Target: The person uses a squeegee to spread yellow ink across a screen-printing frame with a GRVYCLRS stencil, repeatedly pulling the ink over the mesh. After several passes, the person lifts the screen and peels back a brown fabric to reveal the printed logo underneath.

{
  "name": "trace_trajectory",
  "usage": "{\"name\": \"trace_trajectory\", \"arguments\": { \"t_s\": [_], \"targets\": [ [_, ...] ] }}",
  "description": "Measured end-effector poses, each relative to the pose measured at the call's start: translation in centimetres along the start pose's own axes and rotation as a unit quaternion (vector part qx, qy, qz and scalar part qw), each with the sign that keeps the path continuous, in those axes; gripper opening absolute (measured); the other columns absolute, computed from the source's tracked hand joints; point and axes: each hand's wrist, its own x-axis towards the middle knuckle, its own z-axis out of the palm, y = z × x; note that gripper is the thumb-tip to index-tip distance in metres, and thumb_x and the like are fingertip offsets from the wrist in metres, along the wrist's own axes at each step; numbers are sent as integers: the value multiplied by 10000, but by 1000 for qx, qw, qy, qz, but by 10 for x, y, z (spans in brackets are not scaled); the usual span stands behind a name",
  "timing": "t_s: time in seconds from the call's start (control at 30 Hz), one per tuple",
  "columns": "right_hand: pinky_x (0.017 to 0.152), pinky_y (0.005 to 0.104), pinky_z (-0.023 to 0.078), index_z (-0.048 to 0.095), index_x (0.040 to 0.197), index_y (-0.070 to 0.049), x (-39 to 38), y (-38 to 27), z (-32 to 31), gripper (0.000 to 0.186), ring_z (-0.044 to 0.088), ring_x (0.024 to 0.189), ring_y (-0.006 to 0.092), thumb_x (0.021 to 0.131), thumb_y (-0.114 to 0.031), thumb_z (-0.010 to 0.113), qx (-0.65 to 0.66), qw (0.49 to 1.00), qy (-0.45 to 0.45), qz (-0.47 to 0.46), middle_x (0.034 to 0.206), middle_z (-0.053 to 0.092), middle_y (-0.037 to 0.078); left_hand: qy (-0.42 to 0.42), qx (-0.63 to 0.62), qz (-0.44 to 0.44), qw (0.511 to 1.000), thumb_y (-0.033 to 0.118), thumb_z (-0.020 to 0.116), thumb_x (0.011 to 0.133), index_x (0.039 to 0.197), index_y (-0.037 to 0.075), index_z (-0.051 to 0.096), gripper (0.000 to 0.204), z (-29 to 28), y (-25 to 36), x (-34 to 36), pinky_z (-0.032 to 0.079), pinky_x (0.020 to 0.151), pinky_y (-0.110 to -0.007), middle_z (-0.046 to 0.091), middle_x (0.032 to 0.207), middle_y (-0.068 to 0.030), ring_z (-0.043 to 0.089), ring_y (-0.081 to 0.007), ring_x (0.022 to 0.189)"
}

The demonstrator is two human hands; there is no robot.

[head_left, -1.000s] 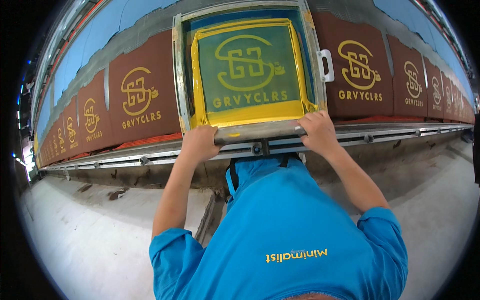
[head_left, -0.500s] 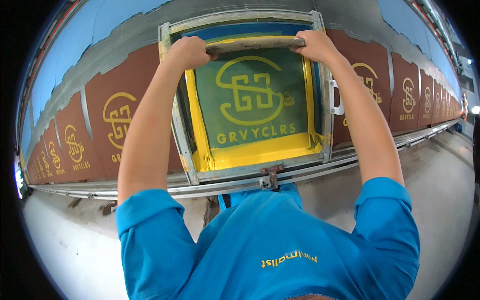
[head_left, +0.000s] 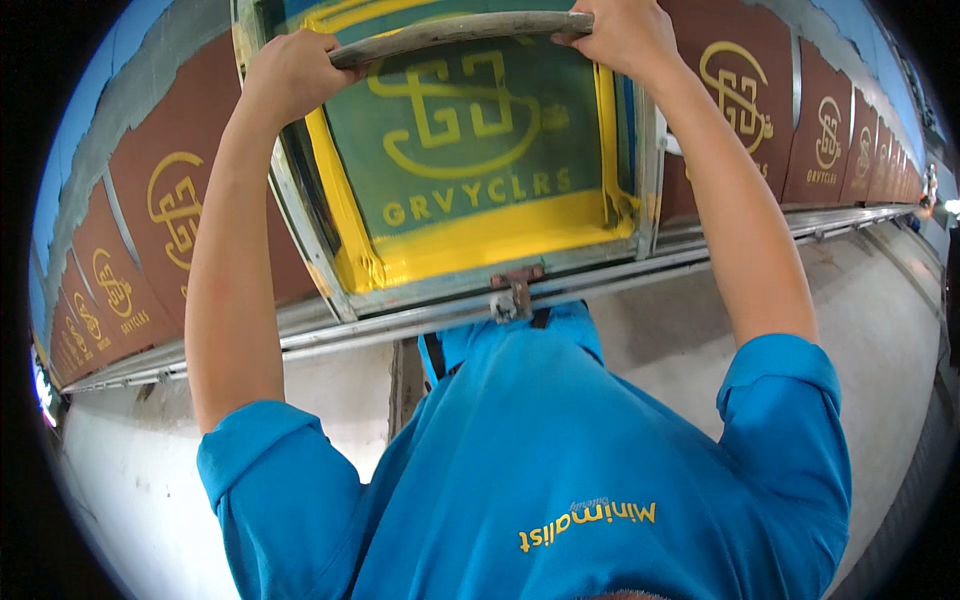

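Note:
My left hand (head_left: 295,75) and my right hand (head_left: 625,35) are closed round opposite ends of a long, worn squeegee (head_left: 450,38). It lies across the far part of a printing screen, over the top arc of the emblem. Green mesh (head_left: 345,125) with a yellowish emblem and lettering fills the screen's metal frame (head_left: 648,150). Thick yellow ink (head_left: 500,237) is banked along the near side, with streaks down both sides. The squeegee's blade edge is hidden, and the frame's far end is cut off by the picture's upper edge.
Brown printed panels (head_left: 795,125) with yellow emblems lie in a row on both sides of the screen. A metal rail (head_left: 390,318) runs along the table's near edge, with a rusty clamp (head_left: 512,295) at the screen's near side. Pale floor (head_left: 720,290) lies below the rail.
The view has shifted, so the screen sits higher in the picture. The squeegee, earlier just beyond the emblem, now crosses its top arc. Both hands keep their grip.

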Motion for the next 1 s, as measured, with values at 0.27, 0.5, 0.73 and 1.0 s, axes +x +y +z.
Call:
{"name": "trace_trajectory", "arguments": {
  "t_s": [0.27, 0.5, 0.73, 1.0],
  "targets": [
    [796, 446, 581, 792, 956, -169, -85, -24, 53, 226, 730, 878, 286, 739, -229, 810, -24, 998, -14, -58, 870, 734, 68, 7, -78, -34, 996, 317, 828, 787, 1089, 108, 780, 370, 61, 12, -93, 562, 873, -459, 766, 1013, -130, 716, -341, 990],
    [894, 447, 550, 772, 1044, -108, -129, -31, 122, 377, 693, 1011, 314, 727, -282, 879, 82, 993, 1, -81, 1031, 733, 90, 18, -81, -42, 996, 266, 828, 732, 1149, 106, 755, 453, 150, 3, -105, 542, 970, -438, 733, 1195, -110, 676, -329, 1132],
    [1000, 470, 506, 713, 1213, -19, -16, 75, 158, 542, 655, 1151, 375, 944, -489, 723, 204, 956, 203, 51, 1217, 705, 189, 132, -97, 14, 986, 247, 815, 760, 1135, 82, 733, 418, 186, 43, -100, 516, 1006, -469, 710, 1176, -116, 648, -333, 1176],
    [908, 369, 541, 647, 1386, -21, 74, 274, 213, 508, 693, 1084, 260, 1008, -358, 685, 310, 915, 143, 216, 1284, 703, 139, 158, -189, 92, 965, 138, 737, 782, 1139, 78, 721, 363, 225, 158, -15, 544, 954, -459, 721, 1143, -109, 672, -320, 1133]
  ]
}}
